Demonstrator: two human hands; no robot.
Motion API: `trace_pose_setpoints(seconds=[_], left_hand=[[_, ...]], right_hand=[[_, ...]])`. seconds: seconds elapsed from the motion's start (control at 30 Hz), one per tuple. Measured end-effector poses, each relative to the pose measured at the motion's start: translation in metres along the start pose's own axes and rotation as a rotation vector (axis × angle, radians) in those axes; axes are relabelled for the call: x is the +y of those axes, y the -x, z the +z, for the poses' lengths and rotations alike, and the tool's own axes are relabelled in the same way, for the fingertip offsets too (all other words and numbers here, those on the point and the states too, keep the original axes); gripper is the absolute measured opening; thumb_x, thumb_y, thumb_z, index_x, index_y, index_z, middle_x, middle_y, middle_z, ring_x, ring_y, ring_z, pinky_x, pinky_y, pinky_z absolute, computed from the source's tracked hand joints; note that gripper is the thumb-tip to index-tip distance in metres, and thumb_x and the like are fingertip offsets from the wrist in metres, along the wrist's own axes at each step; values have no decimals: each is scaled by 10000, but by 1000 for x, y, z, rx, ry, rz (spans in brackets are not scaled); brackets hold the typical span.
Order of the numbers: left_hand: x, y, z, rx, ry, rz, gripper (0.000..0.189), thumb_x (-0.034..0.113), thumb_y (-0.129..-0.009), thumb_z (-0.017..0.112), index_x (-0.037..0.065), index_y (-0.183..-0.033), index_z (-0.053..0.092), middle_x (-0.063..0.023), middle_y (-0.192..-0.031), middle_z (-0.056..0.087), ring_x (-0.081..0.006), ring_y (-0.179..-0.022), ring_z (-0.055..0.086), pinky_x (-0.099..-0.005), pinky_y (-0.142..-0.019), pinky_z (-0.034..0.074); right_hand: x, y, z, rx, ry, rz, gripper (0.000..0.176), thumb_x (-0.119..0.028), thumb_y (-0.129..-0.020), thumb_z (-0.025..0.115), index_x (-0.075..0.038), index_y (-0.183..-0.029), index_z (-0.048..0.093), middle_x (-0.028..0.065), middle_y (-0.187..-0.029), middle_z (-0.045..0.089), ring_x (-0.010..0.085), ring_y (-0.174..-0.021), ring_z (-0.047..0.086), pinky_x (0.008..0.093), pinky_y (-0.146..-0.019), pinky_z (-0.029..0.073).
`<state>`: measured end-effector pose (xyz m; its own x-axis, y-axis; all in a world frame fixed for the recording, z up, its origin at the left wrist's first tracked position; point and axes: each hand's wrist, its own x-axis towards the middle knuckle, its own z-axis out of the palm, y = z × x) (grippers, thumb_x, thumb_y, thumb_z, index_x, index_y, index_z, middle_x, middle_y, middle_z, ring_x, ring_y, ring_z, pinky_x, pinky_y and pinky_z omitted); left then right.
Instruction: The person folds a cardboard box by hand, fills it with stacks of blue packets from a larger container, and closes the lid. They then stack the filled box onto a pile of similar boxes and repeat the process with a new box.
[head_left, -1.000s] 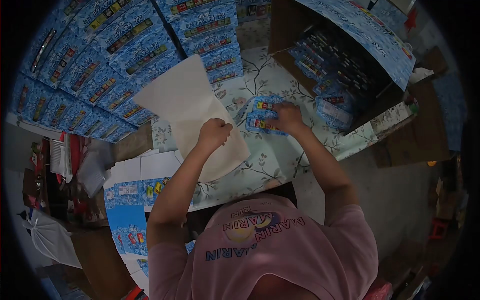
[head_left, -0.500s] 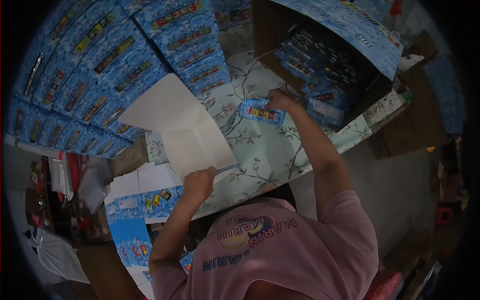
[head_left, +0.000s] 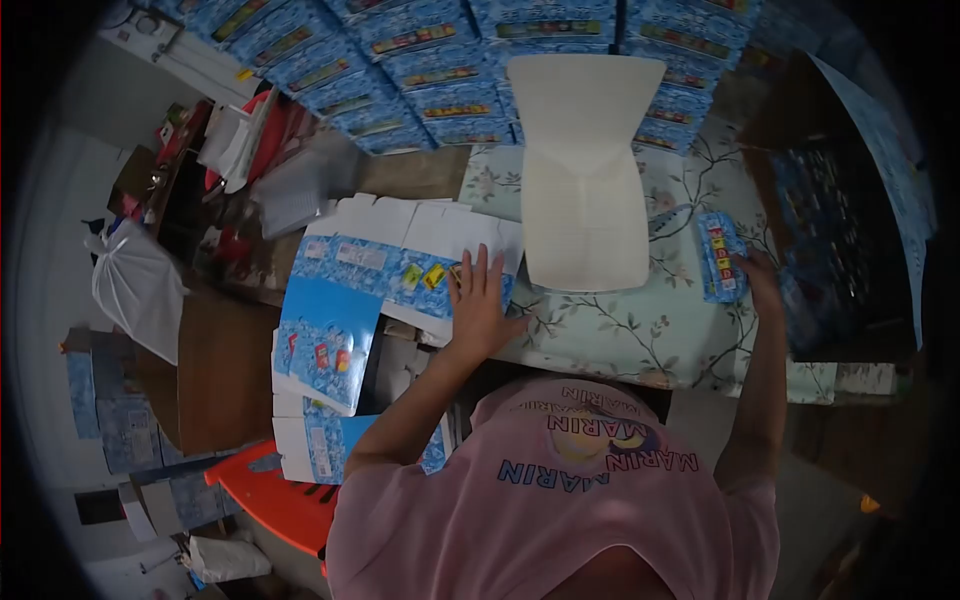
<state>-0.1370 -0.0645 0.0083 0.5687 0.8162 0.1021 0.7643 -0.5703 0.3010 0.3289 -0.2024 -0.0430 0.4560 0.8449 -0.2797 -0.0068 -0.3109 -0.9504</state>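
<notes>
My left hand rests with spread fingers on the right end of some flat, unfolded printed box blanks, blue and white. At the right, my right hand has its fingers closed at the edge of a blue packet with a row of red and yellow labels. Between the hands, a creased cream-white card lies on the flowered tablecloth, its far part raised against stacked boxes.
Stacks of blue printed boxes line the table's back. An open carton holding many packets stands at the right. An orange-red chair, a brown carton and a white bag are at the left.
My view has swung left. My left hand has left the cream-white card's near edge and now lies spread on the box blanks. My right hand stays at the blue packet.
</notes>
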Motion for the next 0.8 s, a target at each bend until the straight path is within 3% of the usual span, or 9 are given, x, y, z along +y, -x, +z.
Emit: trace_pose_setpoints(seconds=[0.1,0.37,0.53,0.63,0.7,0.77,0.8], left_hand=[[-25,-13,28,28,62,-86,966,316,-614,747,37,-1377,223,-200,-1453,160,-426,-1344,80,-646,-1009,78],[-76,-17,14,249,-5,-518,956,332,-633,718,35,-1387,210,-227,-1433,203,-480,-1310,134,-663,-995,76],[-92,-18,13,204,-50,-594,982,438,-658,705,62,-1406,190,-204,-1446,197,-459,-1318,138,-669,-988,86],[-83,-20,10,311,-53,-442,864,361,-739,681,48,-1399,221,-210,-1434,228,-409,-1322,182,-609,-1023,122],[-60,-25,-4,531,304,-48,698,181,-785,655,12,-1359,296,-219,-1405,284,-355,-1300,271,-486,-1044,216],[-9,-27,-24,539,520,95,512,40,-791,608,-30,-1262,419,-224,-1318,411,-329,-1229,397,-384,-1008,309],[19,-25,-35,454,522,212,447,27,-792,594,-35,-1214,461,-220,-1272,458,-333,-1177,449,-389,-975,346]], right_hand=[[-13,4,11,50,-44,18,226,-135,-823,593,16,-991,602,54,-884,623,125,-806,576,262,-730,428],[-14,4,5,70,4,110,299,-132,-830,590,32,-1078,555,88,-1031,591,147,-885,576,278,-793,434],[-12,3,12,63,-162,-1,240,-114,-819,603,25,-1013,582,54,-923,617,125,-835,578,259,-762,438],[-36,25,36,250,-86,-255,162,-94,-817,605,-14,-958,603,7,-829,595,77,-747,519,243,-661,420],[-66,54,49,311,409,-335,135,-140,-842,596,-14,-884,570,45,-798,588,101,-753,541,295,-638,433],[-102,90,77,376,724,-352,137,-142,-813,594,-35,-884,545,168,-764,582,294,-709,601,375,-624,451],[-95,93,82,361,802,-345,131,-134,-807,585,-44,-892,542,172,-772,592,326,-725,596,395,-629,456]])
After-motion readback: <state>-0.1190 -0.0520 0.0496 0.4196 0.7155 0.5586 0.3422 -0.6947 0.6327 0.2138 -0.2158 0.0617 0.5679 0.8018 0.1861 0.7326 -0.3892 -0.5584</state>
